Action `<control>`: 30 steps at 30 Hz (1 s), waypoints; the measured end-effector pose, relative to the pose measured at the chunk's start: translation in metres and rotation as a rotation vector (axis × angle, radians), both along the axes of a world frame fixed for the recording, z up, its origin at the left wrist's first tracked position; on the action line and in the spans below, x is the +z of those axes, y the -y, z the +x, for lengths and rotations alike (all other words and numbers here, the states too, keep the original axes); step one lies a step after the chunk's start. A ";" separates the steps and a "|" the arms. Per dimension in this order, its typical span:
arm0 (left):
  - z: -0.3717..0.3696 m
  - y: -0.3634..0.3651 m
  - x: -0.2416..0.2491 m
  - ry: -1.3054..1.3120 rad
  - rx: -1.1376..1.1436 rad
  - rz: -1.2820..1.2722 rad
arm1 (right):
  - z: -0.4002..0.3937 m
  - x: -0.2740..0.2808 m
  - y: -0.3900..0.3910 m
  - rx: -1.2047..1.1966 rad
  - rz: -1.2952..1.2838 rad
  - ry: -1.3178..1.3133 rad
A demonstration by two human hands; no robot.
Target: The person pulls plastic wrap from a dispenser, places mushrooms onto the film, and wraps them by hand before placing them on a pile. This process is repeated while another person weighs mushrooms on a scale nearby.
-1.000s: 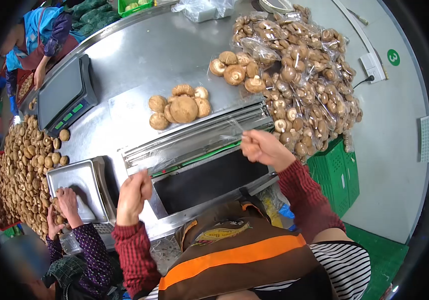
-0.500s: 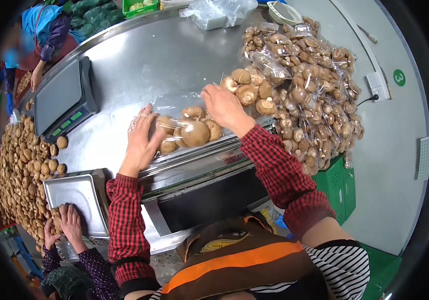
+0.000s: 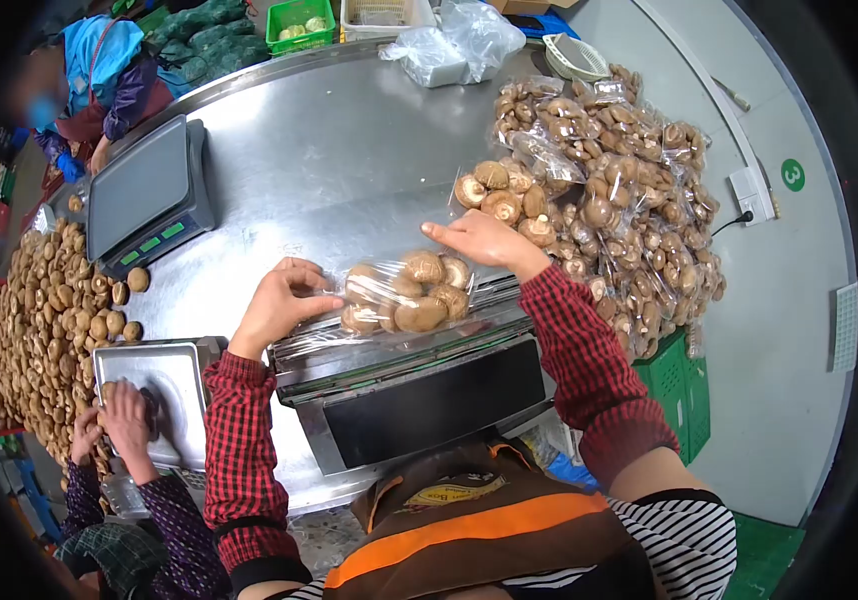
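Note:
A clear-film pack of shiitake mushrooms (image 3: 421, 313) lies across the wrapping machine (image 3: 429, 400) in front of me. My left hand (image 3: 281, 305) is at the pack's left end, thumb and fingers closed about the film there. Just above the pack's right end, my right hand (image 3: 489, 243) is held apart from it with the thumb and forefinger stretched out to the left. Nothing shows in that hand. Its other fingers are partly hidden. Beyond it sits another wrapped mushroom pack (image 3: 502, 205).
Many wrapped packs (image 3: 639, 190) are heaped at the right. Loose mushrooms (image 3: 49, 320) pile up at the left, beside a scale (image 3: 139, 190) and a metal tray (image 3: 189, 400). A co-worker's hands (image 3: 124, 420) are over the tray. Another person (image 3: 99, 70) stands at the far left.
My right hand has come off the film and moved to the right. The film now lies tighter around the mushrooms. My left hand has closed in at the left end. The view has shifted slightly.

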State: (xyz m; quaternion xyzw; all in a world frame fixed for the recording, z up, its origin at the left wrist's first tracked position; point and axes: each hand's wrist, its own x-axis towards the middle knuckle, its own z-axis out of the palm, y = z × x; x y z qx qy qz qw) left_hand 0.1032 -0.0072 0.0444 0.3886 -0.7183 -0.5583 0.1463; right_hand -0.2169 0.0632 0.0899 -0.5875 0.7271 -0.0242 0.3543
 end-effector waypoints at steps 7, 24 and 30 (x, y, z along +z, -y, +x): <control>0.002 -0.024 0.017 0.138 0.056 0.054 | 0.003 0.011 -0.023 -0.094 -0.046 -0.194; 0.011 -0.149 0.037 0.327 0.261 0.123 | 0.047 -0.010 -0.204 -0.755 0.090 0.936; 0.015 -0.204 -0.002 -0.101 0.439 0.289 | 0.077 -0.046 -0.267 -0.931 -0.386 0.434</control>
